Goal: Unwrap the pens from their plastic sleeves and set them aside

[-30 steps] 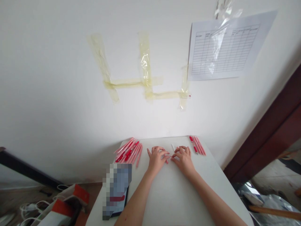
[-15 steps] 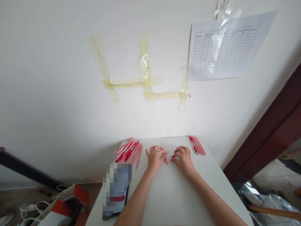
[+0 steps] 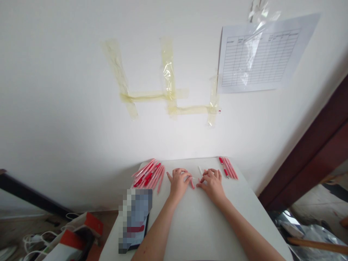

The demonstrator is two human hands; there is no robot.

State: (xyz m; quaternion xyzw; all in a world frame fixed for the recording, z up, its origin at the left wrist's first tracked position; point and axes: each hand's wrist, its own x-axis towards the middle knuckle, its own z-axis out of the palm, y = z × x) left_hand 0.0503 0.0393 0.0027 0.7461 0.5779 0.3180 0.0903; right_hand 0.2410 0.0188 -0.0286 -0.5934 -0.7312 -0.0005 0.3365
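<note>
My left hand (image 3: 179, 182) is closed in a pinch above the white tabletop (image 3: 194, 221), its thumb and index finger together on a thin pale pen part (image 3: 194, 178). Just below those fingertips a short pink pen piece (image 3: 193, 184) shows; whether it is touched, I cannot tell. Facing it, my right hand (image 3: 212, 184) also pinches, with a small pinkish tip at its fingers too tiny to name. Behind the right fingers lies a slim white stick (image 3: 200, 169), like a pen refill.
A heap of pink and red pens (image 3: 149, 175) lies at the back left. Several more pens (image 3: 230, 168) sit in a row at the back right. A phone-like device (image 3: 136, 221), partly blurred out, rests at the left edge. The wall (image 3: 81, 127) borders the table's back.
Both hands stay in nearly the same place. The fingertips have drawn slightly apart, and a thin pale part now shows between them.
</note>
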